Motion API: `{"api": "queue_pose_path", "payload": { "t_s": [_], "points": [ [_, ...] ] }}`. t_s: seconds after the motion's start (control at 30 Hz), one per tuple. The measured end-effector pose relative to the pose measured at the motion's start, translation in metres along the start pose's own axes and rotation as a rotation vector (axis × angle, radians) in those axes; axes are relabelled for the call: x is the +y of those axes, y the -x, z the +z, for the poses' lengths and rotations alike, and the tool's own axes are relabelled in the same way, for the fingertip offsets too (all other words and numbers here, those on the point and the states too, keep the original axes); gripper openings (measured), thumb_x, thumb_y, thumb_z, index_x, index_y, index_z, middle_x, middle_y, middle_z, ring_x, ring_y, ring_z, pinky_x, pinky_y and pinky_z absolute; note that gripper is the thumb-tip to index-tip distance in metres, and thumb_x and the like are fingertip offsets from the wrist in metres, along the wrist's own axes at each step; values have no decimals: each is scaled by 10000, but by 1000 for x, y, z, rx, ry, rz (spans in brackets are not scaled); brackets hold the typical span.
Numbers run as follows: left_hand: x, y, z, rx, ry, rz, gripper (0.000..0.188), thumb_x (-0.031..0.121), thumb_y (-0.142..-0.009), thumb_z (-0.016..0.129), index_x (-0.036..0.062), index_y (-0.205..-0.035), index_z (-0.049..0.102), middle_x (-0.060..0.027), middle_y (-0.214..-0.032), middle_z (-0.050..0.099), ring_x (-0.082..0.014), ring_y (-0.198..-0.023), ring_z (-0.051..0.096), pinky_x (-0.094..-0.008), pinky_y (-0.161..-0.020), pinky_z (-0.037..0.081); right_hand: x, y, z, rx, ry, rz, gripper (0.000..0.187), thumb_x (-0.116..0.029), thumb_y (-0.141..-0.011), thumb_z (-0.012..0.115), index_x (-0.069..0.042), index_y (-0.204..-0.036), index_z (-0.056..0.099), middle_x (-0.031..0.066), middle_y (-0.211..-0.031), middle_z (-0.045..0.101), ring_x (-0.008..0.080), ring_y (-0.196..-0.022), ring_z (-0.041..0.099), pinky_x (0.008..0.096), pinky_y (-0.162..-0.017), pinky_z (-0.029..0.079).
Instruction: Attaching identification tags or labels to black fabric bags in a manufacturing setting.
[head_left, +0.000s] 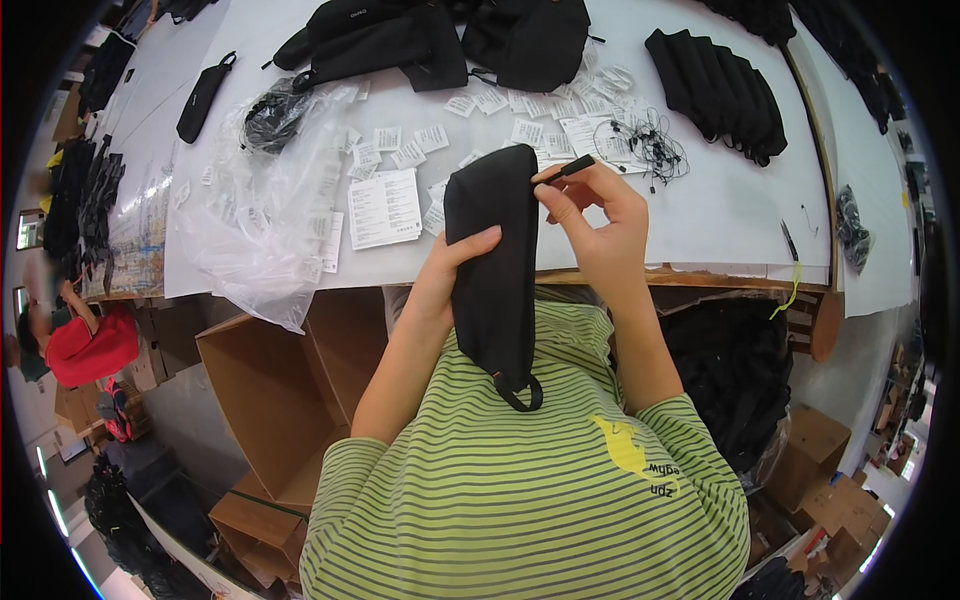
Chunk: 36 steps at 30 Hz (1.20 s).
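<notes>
Lime-green shirt with dark stripes (500, 490) lies nearest. Above it, the left hand (440, 280) holds a long black fabric pouch (492, 260) from its left side, thumb across the face. The pouch sits between both hands, smooth, with slanted ends and a small black strap loop (530, 402) below. At its upper right, the right hand (605, 225) pinches a short black strip (572, 169) between thumb and fingers

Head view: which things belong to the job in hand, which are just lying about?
In the job:
- black pouch, held in the left hand
- black strip, pinched by the right hand at the pouch's edge
- probably the white tags and tangled cords

Apparently lying about:
- clear plastic bag on the table
- cardboard box below it
</notes>
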<state>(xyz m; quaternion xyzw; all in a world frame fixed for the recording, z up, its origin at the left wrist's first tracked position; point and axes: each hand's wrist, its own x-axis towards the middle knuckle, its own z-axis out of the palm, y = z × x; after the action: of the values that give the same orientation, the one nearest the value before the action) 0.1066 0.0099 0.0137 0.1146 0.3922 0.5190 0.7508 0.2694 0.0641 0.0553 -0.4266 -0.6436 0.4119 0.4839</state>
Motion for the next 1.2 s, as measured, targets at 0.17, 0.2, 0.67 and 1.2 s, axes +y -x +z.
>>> {"api": "queue_pose_path", "payload": {
  "t_s": [0.17,0.2,0.67,1.2],
  "points": [
    [18,-15,-10,-7,325,-67,226,137,-852,633,-2,-1029,610,-96,-912,671,-170,-758,663,-274,-671,559,-18,24,4,-255,2,7,96,-80,-769,698,-45,-857,680,32,-763,626,113,-644,561,236,-517,383],
    [20,-15,-10,-3,369,-63,191,146,-862,622,4,-988,628,-98,-890,679,-176,-736,667,-271,-659,560,-20,27,5,-264,-6,13,96,-80,-769,698,-45,-857,680,32,-763,626,113,-644,561,236,-517,383],
    [40,-16,-33,-43,430,117,205,147,-925,523,-15,-993,629,-146,-860,690,-213,-687,694,-290,-570,598,-31,39,14,-462,-95,25,64,-87,-794,676,-37,-823,647,26,-702,577,132,-651,565,258,-540,390],
    [19,-3,3,125,412,291,422,327,-979,441,29,-1278,462,-111,-1278,533,-260,-1164,524,-434,-994,414,-1,45,19,-101,408,-70,395,-167,-712,762,-84,-1080,647,59,-1214,595,238,-915,596,319,-760,483]
  ]
}}
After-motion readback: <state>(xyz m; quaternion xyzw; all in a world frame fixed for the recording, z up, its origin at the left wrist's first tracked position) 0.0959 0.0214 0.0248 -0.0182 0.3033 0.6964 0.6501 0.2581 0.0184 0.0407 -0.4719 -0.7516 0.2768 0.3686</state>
